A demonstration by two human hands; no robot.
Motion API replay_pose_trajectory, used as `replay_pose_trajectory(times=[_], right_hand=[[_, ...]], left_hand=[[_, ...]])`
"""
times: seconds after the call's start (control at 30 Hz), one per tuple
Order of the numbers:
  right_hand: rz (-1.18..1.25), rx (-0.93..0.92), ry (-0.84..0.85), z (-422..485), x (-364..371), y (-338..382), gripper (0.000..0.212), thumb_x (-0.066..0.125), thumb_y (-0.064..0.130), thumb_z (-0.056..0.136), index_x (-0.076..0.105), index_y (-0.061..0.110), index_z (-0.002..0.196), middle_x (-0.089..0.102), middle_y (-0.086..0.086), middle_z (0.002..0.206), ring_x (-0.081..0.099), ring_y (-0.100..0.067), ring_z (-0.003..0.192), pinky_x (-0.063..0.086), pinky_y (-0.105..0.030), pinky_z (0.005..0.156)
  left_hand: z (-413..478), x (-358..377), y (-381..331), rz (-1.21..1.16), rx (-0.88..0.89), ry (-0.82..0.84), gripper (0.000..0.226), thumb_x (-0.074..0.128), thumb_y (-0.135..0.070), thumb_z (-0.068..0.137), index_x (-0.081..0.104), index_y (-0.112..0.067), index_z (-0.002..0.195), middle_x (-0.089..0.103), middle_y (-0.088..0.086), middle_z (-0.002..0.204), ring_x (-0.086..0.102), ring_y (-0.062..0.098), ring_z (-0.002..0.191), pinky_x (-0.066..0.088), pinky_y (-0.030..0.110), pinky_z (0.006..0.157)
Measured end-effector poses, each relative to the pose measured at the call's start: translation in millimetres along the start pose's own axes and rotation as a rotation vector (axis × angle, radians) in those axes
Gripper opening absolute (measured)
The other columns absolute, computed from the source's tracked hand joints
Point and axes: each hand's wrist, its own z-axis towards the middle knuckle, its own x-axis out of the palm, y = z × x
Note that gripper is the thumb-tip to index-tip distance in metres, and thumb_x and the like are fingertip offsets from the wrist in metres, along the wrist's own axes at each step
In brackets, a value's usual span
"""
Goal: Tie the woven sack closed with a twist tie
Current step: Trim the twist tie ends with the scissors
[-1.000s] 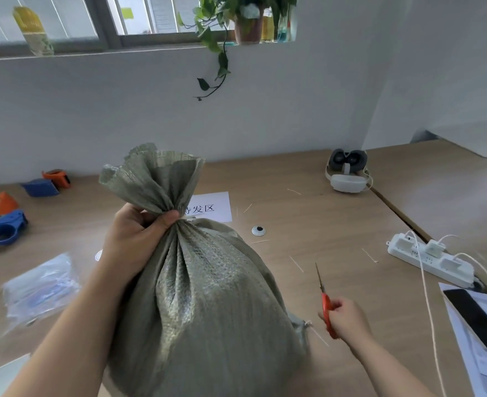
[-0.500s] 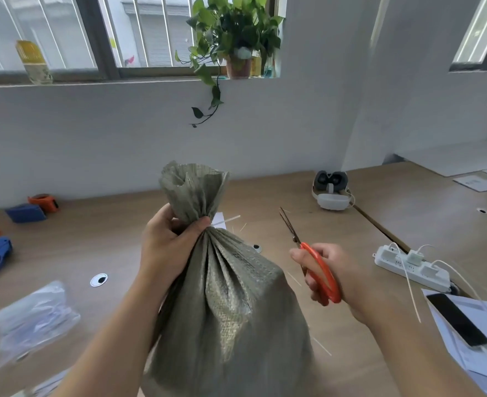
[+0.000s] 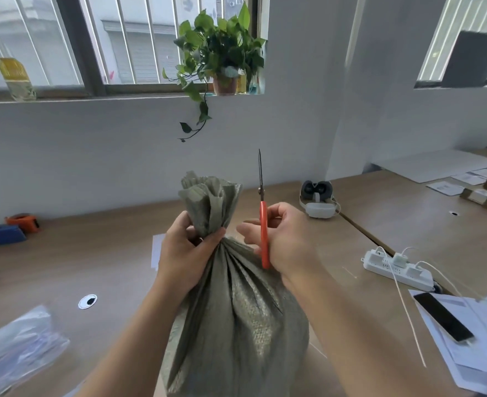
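- Gripping the gathered neck of the woven sack, the left hand is closed tight around the bunched fabric, so the mouth fans out above the fist.
- The sack stands upright on the tabletop, directly in front of the person, between the two forearms.
- The right hand is curled shut around red-handled scissors, blades together and pointing straight up.
- A second ago that hand and the scissors were low on the tabletop, well to the right; now they are raised just beside the sack's neck.
- No twist tie can be made out at the neck; whether one is already wound there cannot be told.
- The approach suggests trimming at the neck, though this is a guess.
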Motion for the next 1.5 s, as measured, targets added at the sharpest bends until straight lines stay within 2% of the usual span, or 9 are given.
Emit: replay_pose_trajectory(times=[0.2,0.4,0.5,0.63,0.8,0.97,1.1,1.37,1.5], right_hand=[[-0.057,-0.026,-0.031,2.7,13.0,-6.9,0.034,0.089,0.010,0.065,0.061,0.014,0.083,0.074,-0.007,0.072,0.073,-0.023,0.066,0.060,-0.055,0.069],[-0.045,0.017,0.063,5.9,13.2,-7.9,0.033,0.085,0.002,0.067,0.060,0.011,0.087,0.075,-0.018,0.081,0.073,-0.038,0.071,0.058,-0.061,0.072],[-0.075,-0.015,0.044,6.6,16.9,-9.2,0.030,0.082,0.000,0.072,0.059,0.015,0.084,0.075,-0.013,0.077,0.068,-0.022,0.060,0.060,-0.055,0.068],[-0.042,-0.034,0.076,8.1,18.9,-11.0,0.029,0.078,-0.002,0.074,0.057,0.013,0.086,0.069,-0.011,0.077,0.065,-0.022,0.058,0.059,-0.050,0.064],[0.040,-0.021,0.134,10.0,17.3,-15.7,0.029,0.076,-0.008,0.075,0.057,0.012,0.084,0.062,-0.015,0.078,0.057,-0.024,0.061,0.051,-0.042,0.061],[0.157,0.046,0.161,13.0,10.7,-20.3,0.032,0.073,-0.013,0.076,0.053,0.010,0.084,0.055,-0.018,0.079,0.050,-0.025,0.064,0.047,-0.039,0.060],[0.191,0.082,0.164,14.4,6.1,-19.9,0.033,0.071,-0.017,0.076,0.051,0.007,0.088,0.053,-0.017,0.076,0.050,-0.020,0.056,0.048,-0.029,0.051],[0.149,0.115,0.128,10.1,-9.6,-5.7,0.041,0.084,0.011,0.077,0.055,-0.003,0.102,0.061,-0.009,0.069,0.056,-0.017,0.050,0.053,-0.030,0.050],[0.195,0.208,0.195,-2.9,-26.6,4.6,0.047,0.081,0.029,0.081,0.057,-0.004,0.106,0.061,-0.012,0.063,0.051,-0.018,0.044,0.046,-0.025,0.040]], left_hand=[[0.2,-2.4,-1.1,-0.019,0.004,0.096,0.027,0.075,-0.008,0.089,0.069,-0.031,0.102,0.079,0.009,0.088,0.076,0.030,0.081,0.059,0.057,0.080],[3.6,-13.3,-0.5,-0.068,-0.060,0.129,0.023,0.075,-0.004,0.088,0.068,-0.018,0.105,0.078,0.013,0.088,0.072,0.020,0.078,0.060,0.051,0.080],[6.4,-15.7,-2.5,-0.093,-0.106,0.169,0.033,0.082,-0.001,0.080,0.067,-0.015,0.106,0.078,0.008,0.086,0.073,0.021,0.078,0.059,0.048,0.082],[12.0,-18.1,-2.3,-0.072,-0.130,0.199,0.044,0.084,-0.007,0.066,0.068,-0.015,0.106,0.080,0.005,0.095,0.075,0.022,0.089,0.060,0.048,0.089],[12.2,-18.0,0.6,-0.065,-0.152,0.214,0.042,0.079,0.003,0.072,0.067,-0.017,0.107,0.078,-0.004,0.089,0.073,0.011,0.085,0.058,0.035,0.081],[13.1,-19.0,2.7,-0.076,-0.194,0.194,0.048,0.083,-0.013,0.064,0.068,-0.020,0.108,0.079,0.003,0.100,0.075,0.021,0.097,0.060,0.041,0.088],[13.5,-20.1,4.6,-0.070,-0.227,0.240,0.046,0.087,-0.003,0.074,0.067,-0.010,0.115,0.080,0.003,0.099,0.075,0.019,0.096,0.061,0.036,0.088],[14.8,-11.8,6.3,-0.058,-0.180,0.240,0.039,0.079,0.005,0.082,0.065,-0.010,0.115,0.080,-0.009,0.090,0.074,0.005,0.086,0.059,0.023,0.080],[18.1,-8.7,9.6,-0.035,-0.143,0.198,0.039,0.081,0.000,0.082,0.065,-0.021,0.111,0.079,-0.001,0.101,0.073,0.012,0.095,0.059,0.036,0.092]])
